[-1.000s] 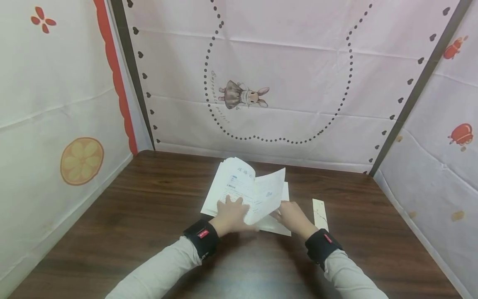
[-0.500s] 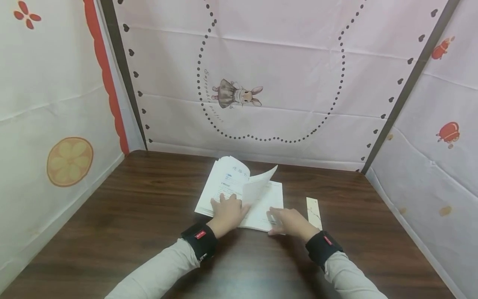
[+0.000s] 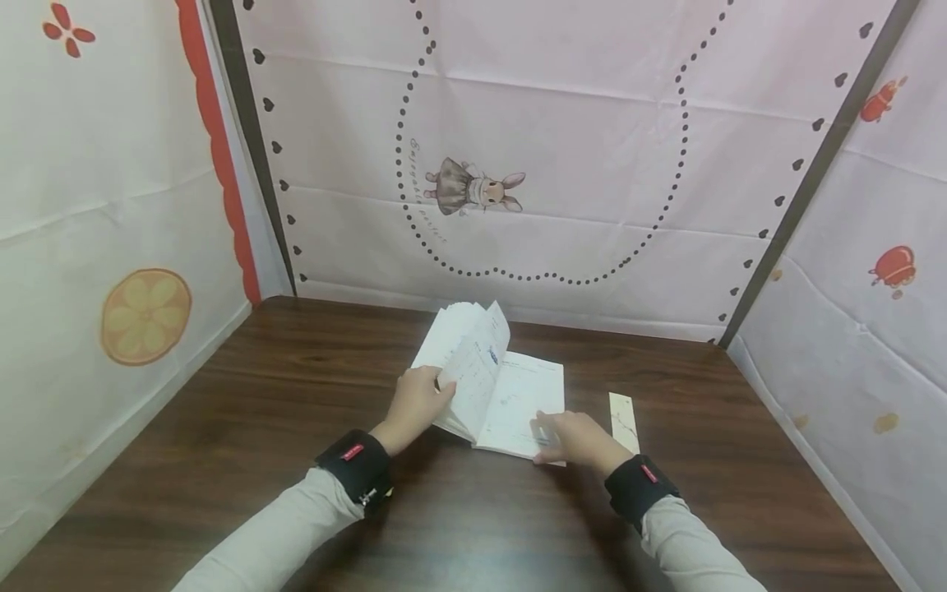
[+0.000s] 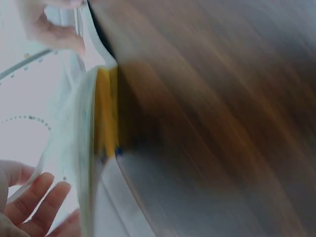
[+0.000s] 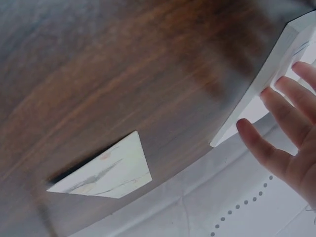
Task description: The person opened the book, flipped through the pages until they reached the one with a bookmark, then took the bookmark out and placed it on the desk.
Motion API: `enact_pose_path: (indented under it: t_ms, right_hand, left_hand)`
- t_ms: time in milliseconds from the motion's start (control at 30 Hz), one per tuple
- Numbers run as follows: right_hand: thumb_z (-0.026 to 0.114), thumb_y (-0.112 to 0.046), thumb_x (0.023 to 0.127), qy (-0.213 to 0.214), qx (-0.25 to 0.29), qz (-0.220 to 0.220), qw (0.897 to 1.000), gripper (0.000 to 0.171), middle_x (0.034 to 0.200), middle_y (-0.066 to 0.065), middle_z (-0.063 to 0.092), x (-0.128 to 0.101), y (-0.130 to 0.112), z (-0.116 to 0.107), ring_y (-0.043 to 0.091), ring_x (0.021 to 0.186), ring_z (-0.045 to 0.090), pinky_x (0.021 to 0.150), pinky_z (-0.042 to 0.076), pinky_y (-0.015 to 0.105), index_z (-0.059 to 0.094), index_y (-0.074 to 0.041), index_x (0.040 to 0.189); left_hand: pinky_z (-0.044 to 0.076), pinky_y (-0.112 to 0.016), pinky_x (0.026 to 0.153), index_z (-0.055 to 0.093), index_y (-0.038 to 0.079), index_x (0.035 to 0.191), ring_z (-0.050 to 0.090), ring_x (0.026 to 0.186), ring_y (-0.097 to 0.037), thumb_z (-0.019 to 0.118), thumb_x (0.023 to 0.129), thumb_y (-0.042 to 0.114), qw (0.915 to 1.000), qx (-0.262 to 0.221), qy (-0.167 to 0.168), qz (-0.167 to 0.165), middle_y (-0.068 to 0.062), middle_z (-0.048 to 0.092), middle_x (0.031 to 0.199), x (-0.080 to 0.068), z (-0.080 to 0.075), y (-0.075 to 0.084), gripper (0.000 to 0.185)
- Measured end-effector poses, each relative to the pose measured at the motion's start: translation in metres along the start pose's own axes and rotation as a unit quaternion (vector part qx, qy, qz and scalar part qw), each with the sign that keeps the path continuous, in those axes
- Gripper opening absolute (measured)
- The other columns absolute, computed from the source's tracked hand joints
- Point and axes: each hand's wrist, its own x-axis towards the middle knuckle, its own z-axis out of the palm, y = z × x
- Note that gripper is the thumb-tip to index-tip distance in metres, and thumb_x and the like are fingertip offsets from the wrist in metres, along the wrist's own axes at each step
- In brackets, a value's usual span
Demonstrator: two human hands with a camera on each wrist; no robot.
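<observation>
An open book (image 3: pixel 515 399) with white printed pages lies at mid-table in the head view; its left-hand pages (image 3: pixel 466 362) stand raised and curved. My left hand (image 3: pixel 414 405) holds these raised pages at their lower left, thumb on the near face and fingers toward the outer side. In the left wrist view that hand (image 4: pixel 37 210) shows spread, bent fingers around a page edge, and a yellow strip (image 4: pixel 106 113) appears along the book's underside. My right hand (image 3: pixel 577 437) rests on the lower right page, its fingers (image 5: pixel 284 111) loosely extended, pinching nothing.
A pale bookmark-like card (image 3: pixel 624 421) with a branch pattern lies on the brown wooden table (image 3: pixel 473 526), right of the book and beside my right wrist. Printed cloth walls (image 3: pixel 592 164) enclose the table at the back and both sides.
A lifted page has gone over from right to left. My left hand has moved from the left page out to its lower left edge. My right hand let go of the page and settled on the right side.
</observation>
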Motion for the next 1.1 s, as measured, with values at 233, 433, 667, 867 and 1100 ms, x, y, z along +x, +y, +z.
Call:
enact_pose_path:
  t_ms: [233,433,667,867,1100]
  right_hand:
    - [0.077,-0.036,0.076,-0.009,0.006,0.002,1.000,0.071,0.130,0.015,0.059,-0.001,0.004,-0.002,0.029,0.118,0.057,0.100,0.045,0.044,0.052,-0.003,0.133]
    - [0.075,-0.033,0.078,-0.027,0.015,-0.015,0.999,0.070,0.130,0.016,0.058,-0.001,0.007,-0.007,0.030,0.117,0.058,0.099,0.045,0.044,0.050,-0.002,0.135]
    - [0.073,-0.033,0.080,-0.035,0.026,-0.010,0.999,0.069,0.134,0.015,0.055,0.002,0.004,-0.013,0.030,0.123,0.054,0.103,0.042,0.045,0.048,-0.002,0.136]
    - [0.072,-0.031,0.082,-0.049,0.042,-0.028,0.997,0.067,0.134,0.018,0.055,0.001,0.006,-0.011,0.032,0.122,0.054,0.102,0.042,0.047,0.048,0.001,0.135]
    - [0.063,-0.023,0.090,-0.051,0.046,-0.049,0.996,0.050,0.130,0.020,0.058,-0.002,0.006,-0.014,0.033,0.119,0.057,0.099,0.044,0.048,0.051,0.002,0.132]
  left_hand:
    - [0.043,-0.031,0.061,0.064,-0.009,0.092,0.051,0.072,-0.023,0.063,0.078,0.001,0.9963,0.076,-0.039,0.000,-0.015,0.058,0.079,-0.001,0.004,-0.016,0.018]
    - [0.047,-0.048,0.089,0.038,-0.006,0.136,0.049,0.108,-0.040,0.069,0.079,0.001,0.9899,0.124,-0.070,-0.002,-0.028,0.047,0.118,0.000,0.005,-0.016,0.065]
    - [0.012,-0.070,0.107,0.026,0.019,0.149,0.017,0.140,-0.048,0.053,0.092,0.006,0.9595,0.238,-0.131,0.072,-0.019,0.021,0.155,0.004,0.008,-0.011,0.065]
    - [0.014,-0.060,0.113,0.043,0.017,0.142,0.022,0.143,-0.035,0.046,0.097,0.011,0.9271,0.259,-0.209,0.171,-0.010,0.032,0.153,-0.007,0.017,-0.009,0.046]
    - [0.029,-0.059,0.107,0.043,0.011,0.141,0.033,0.138,-0.036,0.045,0.097,0.014,0.9337,0.216,-0.263,0.112,-0.011,0.038,0.149,-0.008,0.016,-0.006,0.044]
